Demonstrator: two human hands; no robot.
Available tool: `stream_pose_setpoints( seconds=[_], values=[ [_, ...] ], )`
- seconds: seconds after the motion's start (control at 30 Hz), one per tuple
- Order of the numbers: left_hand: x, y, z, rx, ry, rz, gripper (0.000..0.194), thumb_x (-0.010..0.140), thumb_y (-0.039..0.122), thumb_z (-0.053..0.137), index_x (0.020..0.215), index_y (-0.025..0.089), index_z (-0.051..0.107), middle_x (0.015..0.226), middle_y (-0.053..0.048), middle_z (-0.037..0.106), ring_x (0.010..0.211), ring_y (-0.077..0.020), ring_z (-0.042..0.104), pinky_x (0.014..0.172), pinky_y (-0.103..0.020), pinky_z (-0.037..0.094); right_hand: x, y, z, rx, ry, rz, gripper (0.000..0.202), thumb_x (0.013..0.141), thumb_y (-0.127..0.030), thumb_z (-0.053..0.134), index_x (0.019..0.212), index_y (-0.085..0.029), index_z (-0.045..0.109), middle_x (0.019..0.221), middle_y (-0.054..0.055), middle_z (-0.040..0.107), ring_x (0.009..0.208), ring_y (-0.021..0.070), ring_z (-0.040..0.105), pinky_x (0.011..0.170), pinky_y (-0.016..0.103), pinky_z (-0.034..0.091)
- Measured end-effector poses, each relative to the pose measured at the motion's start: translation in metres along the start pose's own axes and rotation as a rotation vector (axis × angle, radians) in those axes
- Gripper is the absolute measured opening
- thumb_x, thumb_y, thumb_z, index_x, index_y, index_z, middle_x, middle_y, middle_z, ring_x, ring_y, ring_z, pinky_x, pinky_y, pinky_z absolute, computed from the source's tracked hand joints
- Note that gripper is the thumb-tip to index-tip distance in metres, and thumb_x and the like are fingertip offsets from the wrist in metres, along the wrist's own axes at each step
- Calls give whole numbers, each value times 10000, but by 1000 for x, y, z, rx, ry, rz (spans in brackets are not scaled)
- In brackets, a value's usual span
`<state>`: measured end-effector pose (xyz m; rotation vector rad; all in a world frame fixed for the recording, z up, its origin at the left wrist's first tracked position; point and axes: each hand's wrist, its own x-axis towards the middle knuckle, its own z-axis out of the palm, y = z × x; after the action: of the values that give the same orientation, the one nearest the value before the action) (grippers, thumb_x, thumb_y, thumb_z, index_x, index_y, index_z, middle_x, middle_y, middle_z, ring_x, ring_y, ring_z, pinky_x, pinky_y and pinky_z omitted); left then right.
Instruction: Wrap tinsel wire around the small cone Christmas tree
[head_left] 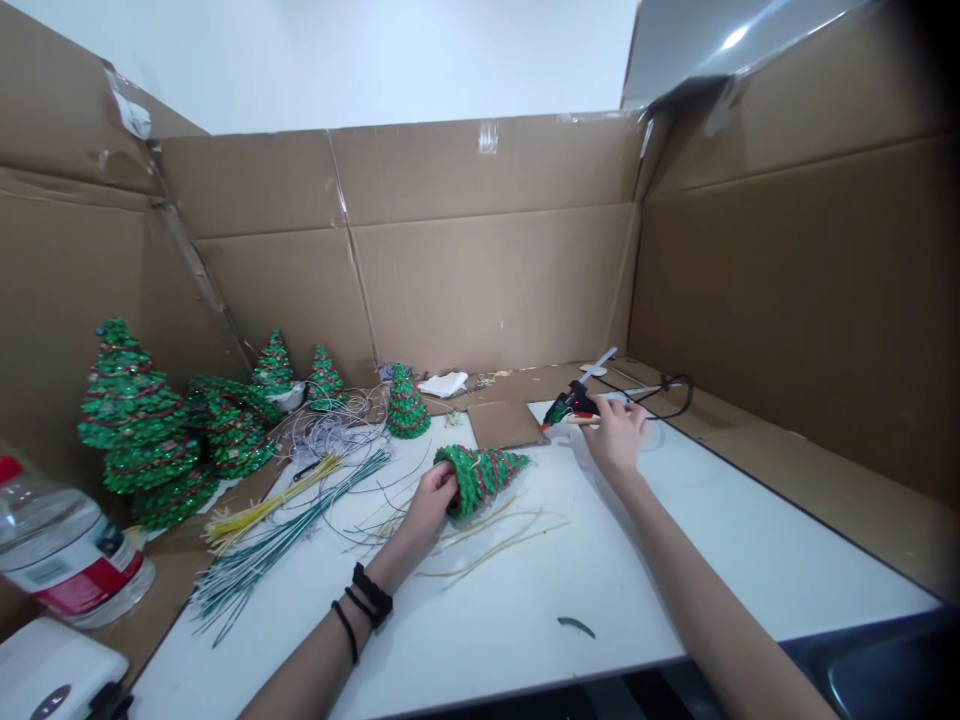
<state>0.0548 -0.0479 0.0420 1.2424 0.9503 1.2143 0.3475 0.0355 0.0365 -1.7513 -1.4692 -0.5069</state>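
Note:
My left hand (437,493) grips a small green tinsel Christmas tree (480,478) by its hollow base, fingers partly inside it. The tree lies on its side with the tip pointing right, and a red garland winds round it. My right hand (619,435) is closed at the handle of a black and green hot glue gun (570,403); part of the handle is hidden by the fingers. The gun's orange nozzle is over a brown cardboard piece (506,425), and a glue stick (600,362) sticks out of its back. A thin wooden stick (581,420) shows beside my right fingers.
Finished-looking green trees (139,420) stand at the left and back. Yellow wires (274,500), green wires (292,535) and tangled thin wire (330,430) lie left of centre. A bottle (67,550) stands at far left. Cardboard walls (487,280) enclose the white board (495,640).

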Motion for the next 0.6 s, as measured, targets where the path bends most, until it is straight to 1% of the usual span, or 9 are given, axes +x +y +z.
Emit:
stream_pose_setpoints(
  seconds=[0.1,0.2,0.3,0.37,0.47,0.53,0.6],
  values=[
    [-1,1,0,0,-1,-6,392,651,450,674,863,121,650,596,12,571,531,-99,455,538,-221,346,0,0,-2,-15,8,-32,357,751,-229,479,1089,-194,588,1019,107,597,978,320,355,778,419,270],
    [-2,2,1,-2,0,-12,377,658,444,668,855,123,644,598,13,570,527,-96,451,529,-218,341,1,0,-6,-22,36,-18,351,754,-194,463,1076,-208,601,1037,107,596,993,323,351,777,435,277],
    [-2,1,1,-11,8,-5,355,663,427,664,851,127,643,602,14,570,532,-96,453,533,-216,343,2,-5,-9,49,130,43,352,762,-269,501,1096,-199,590,1050,121,600,995,333,365,790,459,285],
    [-1,0,2,-12,18,3,342,658,416,667,845,129,647,598,15,571,530,-94,448,531,-213,340,3,-12,-10,142,140,39,395,759,-348,531,1112,-180,578,1009,127,620,957,325,404,796,458,305],
    [-1,-1,3,-13,32,23,329,652,403,669,835,131,653,623,3,593,547,-99,457,533,-211,341,3,-29,-13,323,36,-70,410,763,-407,530,1081,-156,593,930,124,644,866,286,474,783,419,355],
    [-1,-1,3,-18,45,44,313,660,388,663,840,132,655,666,-9,613,576,-107,476,547,-213,351,1,-42,-14,434,-56,-158,389,762,-396,531,1060,-159,606,928,116,646,843,264,503,779,393,382],
    [-3,0,4,-15,62,55,278,674,355,652,840,132,659,670,-5,612,574,-106,476,556,-214,358,-3,-53,-15,503,-148,-221,373,746,-352,542,1060,-164,611,926,105,646,853,255,518,793,384,396]
  ],
)
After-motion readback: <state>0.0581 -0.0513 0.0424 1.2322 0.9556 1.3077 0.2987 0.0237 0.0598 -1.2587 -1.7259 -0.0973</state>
